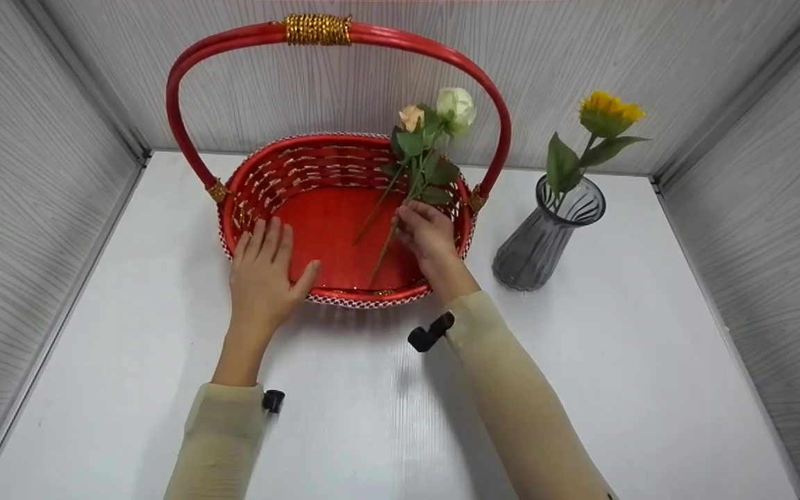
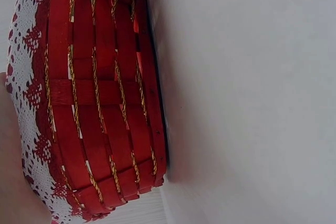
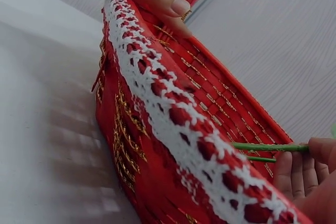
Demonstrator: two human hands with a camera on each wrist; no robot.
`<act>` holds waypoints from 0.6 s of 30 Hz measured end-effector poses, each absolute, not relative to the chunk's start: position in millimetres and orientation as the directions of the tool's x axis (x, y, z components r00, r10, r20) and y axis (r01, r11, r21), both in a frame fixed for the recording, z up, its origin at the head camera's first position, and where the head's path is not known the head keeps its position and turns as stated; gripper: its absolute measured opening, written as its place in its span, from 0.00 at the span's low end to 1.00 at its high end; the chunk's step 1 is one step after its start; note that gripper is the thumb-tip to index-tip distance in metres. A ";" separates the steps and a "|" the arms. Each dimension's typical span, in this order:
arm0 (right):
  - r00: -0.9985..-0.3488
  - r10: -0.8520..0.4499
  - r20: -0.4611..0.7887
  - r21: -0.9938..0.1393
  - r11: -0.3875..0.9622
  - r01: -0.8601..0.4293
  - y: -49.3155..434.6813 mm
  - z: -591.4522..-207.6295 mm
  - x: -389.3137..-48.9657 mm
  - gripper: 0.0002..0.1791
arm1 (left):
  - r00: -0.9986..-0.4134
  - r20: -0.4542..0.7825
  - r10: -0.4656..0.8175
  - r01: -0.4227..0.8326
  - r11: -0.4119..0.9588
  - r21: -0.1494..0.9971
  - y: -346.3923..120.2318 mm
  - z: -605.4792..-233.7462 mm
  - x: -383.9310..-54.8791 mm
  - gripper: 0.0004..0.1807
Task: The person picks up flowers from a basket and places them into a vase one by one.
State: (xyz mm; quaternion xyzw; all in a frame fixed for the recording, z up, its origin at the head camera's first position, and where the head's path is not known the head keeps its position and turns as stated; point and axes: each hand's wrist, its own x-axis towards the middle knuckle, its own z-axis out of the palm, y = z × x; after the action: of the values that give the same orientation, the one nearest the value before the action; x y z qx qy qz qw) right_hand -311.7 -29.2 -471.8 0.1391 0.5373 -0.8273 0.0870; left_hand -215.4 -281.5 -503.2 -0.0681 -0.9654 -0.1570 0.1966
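Observation:
A red woven basket [image 1: 330, 239] with a tall arched handle stands at the back of the table. My left hand [image 1: 264, 271] rests on its front left rim, fingers straight and reaching inside, thumb spread. Over the basket's right side, my right hand [image 1: 431, 236] pinches the green stem [image 3: 268, 147] of a white rose [image 1: 455, 110] between thumb and fingers. Close beside it is a peach rose [image 1: 411, 118], its stem slanting down left over the basket floor. Both blooms rise above the back rim. White lace [image 3: 152, 114] trims the basket's outside edge.
A grey ribbed glass vase [image 1: 532, 243] stands right of the basket, holding a yellow sunflower [image 1: 608, 114]. Above the basket arches the red handle [image 1: 428, 45], wrapped in gold cord at its top. Wood-grain panels [image 1: 754, 139] enclose the white table [image 1: 344, 417] on three sides.

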 end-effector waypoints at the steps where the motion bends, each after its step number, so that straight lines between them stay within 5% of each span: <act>1: -0.949 0.000 -0.316 -0.866 -0.408 0.288 -29.2 -471.6 -311.3 0.10 | -0.913 0.403 0.071 0.194 0.942 0.275 -281.4 -503.5 -215.5 0.43; 18: -0.970 -0.096 -0.222 -0.865 -0.441 0.241 -32.1 -472.6 -308.3 0.03 | -0.916 0.397 0.058 0.184 0.940 0.286 -281.7 -503.9 -214.4 0.43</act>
State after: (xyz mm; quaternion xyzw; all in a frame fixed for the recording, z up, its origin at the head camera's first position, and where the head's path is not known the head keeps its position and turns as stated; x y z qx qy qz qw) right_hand -308.3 -32.1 -472.6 0.0701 0.5193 -0.8458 0.0996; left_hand -214.4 -281.7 -503.9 -0.0626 -0.9654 -0.1609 0.1952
